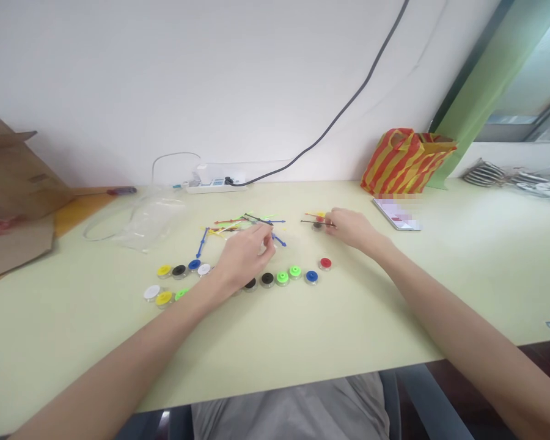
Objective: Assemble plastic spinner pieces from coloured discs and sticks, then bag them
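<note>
Sticks (238, 225) are what I'm watching here, that loose pile of thin coloured plastic rods on the desk (302, 330). My left hand (245, 255) sits right at the near edge of the pile, fingers curled in toward the thumb over the near ends; looks like a pinch, but I honestly can't tell whether anything is actually caught in it. Most of the rods run roughly side to side across my view, with a blue one (202, 242) angling off to the left of that hand.

Right hand (348, 227) is off to the right of the pile, fingertips closed on the end of a dark stick (312, 222) that lies left-right, pointing back toward the left hand. There's a small disc at its far end, and a yellow-red bit just beyond.

Row of little coloured caps (282, 277) runs nearer to me than both hands, partly under the left wrist. Left hand is clearly closest to the pile.
</note>
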Demonstrator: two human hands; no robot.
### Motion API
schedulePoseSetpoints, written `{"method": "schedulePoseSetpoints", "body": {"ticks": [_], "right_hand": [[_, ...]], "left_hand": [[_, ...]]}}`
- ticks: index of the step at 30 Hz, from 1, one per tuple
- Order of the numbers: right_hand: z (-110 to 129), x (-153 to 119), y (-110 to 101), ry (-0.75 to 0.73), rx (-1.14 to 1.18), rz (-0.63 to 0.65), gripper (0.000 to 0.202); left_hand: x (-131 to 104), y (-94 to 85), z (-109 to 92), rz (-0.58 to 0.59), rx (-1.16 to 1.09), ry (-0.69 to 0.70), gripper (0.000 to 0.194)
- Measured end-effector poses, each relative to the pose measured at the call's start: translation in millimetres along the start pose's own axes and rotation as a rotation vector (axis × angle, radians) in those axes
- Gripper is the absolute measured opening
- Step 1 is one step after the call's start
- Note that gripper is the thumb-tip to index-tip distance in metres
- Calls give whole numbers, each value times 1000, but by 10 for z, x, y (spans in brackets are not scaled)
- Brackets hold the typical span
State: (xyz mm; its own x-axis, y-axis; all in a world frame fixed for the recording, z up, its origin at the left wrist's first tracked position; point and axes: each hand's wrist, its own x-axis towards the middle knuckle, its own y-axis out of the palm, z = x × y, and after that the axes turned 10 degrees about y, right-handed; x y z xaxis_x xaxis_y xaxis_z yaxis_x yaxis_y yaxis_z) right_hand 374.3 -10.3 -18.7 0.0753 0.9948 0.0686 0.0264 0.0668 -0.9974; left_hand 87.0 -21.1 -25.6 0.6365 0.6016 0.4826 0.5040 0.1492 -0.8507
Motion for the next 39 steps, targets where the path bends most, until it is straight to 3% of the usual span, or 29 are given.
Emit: {"method": "schedulePoseSetpoints", "body": {"ticks": [4,8,12,16,26,33,39], "right_hand": [[60,-50,-70,1,-3,-30,24],[147,-156,-203,-28,160,-196,33],[237,-258,-280,-266,402,-232,31],[309,-310,-269,-417,397,-156,32],[581,-385,-191,-323,-93,-156,40],[835,-590,-272,-329,-130,-111,56],[896,-607,-185,-277,-84,-91,60]], "left_hand": [[-2,3,5,1,13,-2,13],[0,-3,12,-34,-33,-41,12],[10,-26,15,-97,-91,-99,12],[19,-46,12,-158,-136,-139,15],[18,-49,-52,-118,-129,2,14],[10,-31,-121,-94,-147,131,15],[7,-48,-120,-47,-167,178,16]]}}
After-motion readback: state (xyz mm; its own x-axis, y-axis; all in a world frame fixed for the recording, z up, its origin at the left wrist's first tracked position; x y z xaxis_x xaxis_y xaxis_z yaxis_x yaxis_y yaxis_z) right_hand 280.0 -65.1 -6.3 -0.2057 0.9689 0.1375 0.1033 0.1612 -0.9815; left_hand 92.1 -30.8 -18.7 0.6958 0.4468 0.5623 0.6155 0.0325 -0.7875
